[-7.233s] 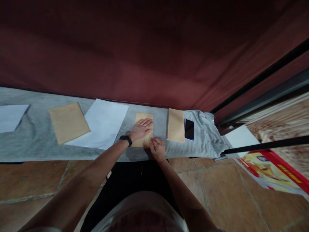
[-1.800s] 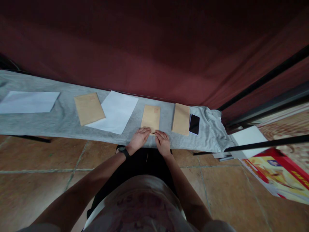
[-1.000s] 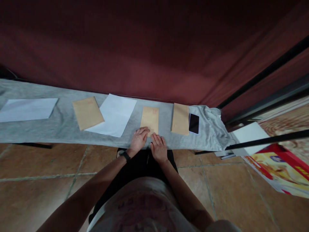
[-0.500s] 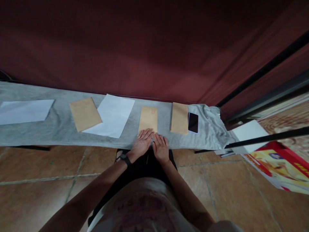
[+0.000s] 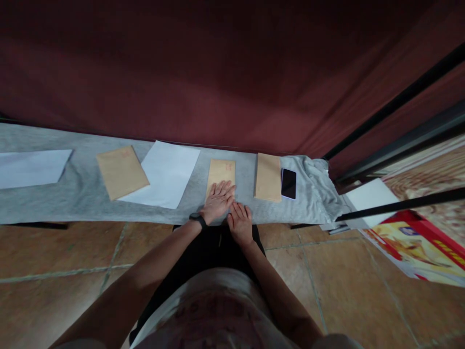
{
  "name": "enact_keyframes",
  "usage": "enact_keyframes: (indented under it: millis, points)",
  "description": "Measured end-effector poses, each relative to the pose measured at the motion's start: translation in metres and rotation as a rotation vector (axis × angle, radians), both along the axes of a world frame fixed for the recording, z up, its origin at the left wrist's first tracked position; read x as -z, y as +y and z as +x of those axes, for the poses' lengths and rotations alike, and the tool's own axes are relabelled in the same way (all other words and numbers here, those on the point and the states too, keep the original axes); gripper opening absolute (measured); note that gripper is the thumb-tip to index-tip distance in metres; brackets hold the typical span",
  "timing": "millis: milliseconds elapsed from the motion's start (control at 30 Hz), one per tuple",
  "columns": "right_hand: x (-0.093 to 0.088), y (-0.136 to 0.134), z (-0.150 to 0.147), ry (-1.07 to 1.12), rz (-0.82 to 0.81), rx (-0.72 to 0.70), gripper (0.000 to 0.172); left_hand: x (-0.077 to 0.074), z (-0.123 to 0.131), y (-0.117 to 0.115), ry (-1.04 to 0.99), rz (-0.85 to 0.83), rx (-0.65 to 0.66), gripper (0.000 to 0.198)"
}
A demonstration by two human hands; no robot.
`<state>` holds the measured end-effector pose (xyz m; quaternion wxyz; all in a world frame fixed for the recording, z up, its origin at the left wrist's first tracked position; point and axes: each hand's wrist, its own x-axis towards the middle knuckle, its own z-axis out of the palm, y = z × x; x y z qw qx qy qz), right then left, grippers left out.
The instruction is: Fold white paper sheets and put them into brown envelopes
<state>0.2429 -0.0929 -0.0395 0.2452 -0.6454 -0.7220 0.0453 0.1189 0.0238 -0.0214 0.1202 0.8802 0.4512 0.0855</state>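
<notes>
A small brown paper envelope [image 5: 222,169] with red print near its upper right corner lies on the grey cloth in front of me. My left hand [image 5: 219,198], with a dark watch on its wrist, rests flat over the envelope's lower part, fingers stretched out. Beside it, my right hand [image 5: 240,222] lies palm down by the envelope's lower right corner, its fingers extended at the cloth's near edge. The envelope's near end is hidden under the left hand.
To the right are a stack of brown envelopes [image 5: 268,177] and a phone [image 5: 288,183]. Leftward, another brown envelope [image 5: 122,172] overlaps white paper [image 5: 167,172], with more white paper [image 5: 32,169] beyond. A colourful box [image 5: 417,247] stands past a black bar [image 5: 403,206]. A dark red curtain [image 5: 203,106] hangs behind.
My left hand has slid forward and now covers more of the envelope. My right hand stays about where it was. The view has shifted slightly.
</notes>
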Motion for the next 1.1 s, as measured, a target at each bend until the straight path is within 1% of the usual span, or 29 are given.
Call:
enact_keyframes:
  millis: [233,533,633,767,967,1100]
  points:
    - [0.001,0.000,0.001,-0.007,0.020,-0.007,0.045,0.002,0.012,0.026,-0.015,0.019,-0.040,0.059]
    - [0.001,0.001,0.002,-0.034,-0.006,-0.003,0.046,0.000,0.023,0.064,-0.001,-0.045,-0.099,0.066]
    - [0.000,0.001,0.002,-0.050,-0.014,-0.002,0.046,0.000,0.026,0.070,0.004,-0.051,-0.109,0.068]
    - [0.000,0.001,0.002,-0.057,-0.017,-0.002,0.047,-0.002,0.023,0.061,0.010,-0.051,-0.086,0.063]
    - [0.003,0.002,0.001,-0.032,0.019,-0.008,0.044,-0.008,0.009,0.031,0.045,-0.063,-0.004,0.056]
    - [0.004,0.002,0.000,-0.047,0.028,-0.010,0.040,-0.010,-0.001,0.015,0.046,-0.068,0.037,0.052]
